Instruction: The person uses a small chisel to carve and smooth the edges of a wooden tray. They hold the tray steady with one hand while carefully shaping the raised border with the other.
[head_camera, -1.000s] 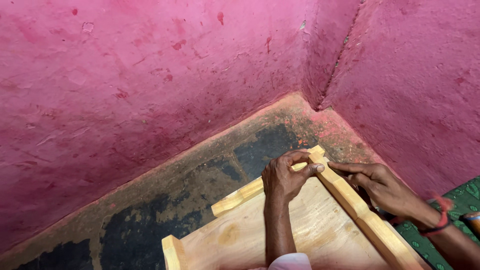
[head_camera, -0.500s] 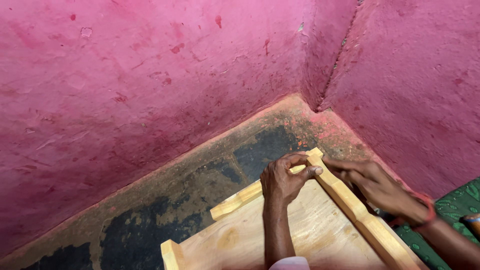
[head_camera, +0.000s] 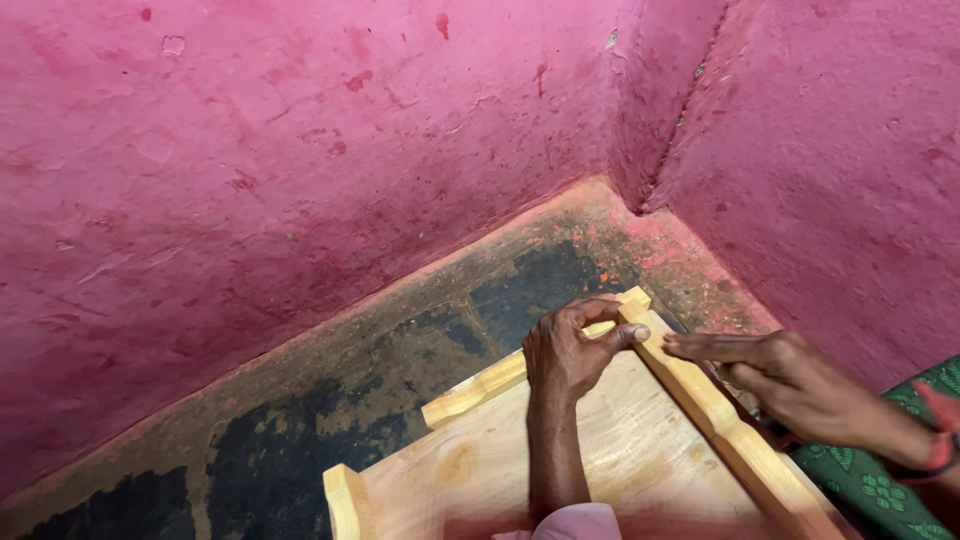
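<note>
Left hand curled over the far corner of a pale wooden frame, fingers hooked on the back rail, thumb pressed against the side rail. Right hand flat on the outer face of that side rail, fingers extended toward the corner, not gripping; red bangle at the wrist. Frame lying on the dark floor in the corner of pink walls. Green cloth beside it, at right.
</note>
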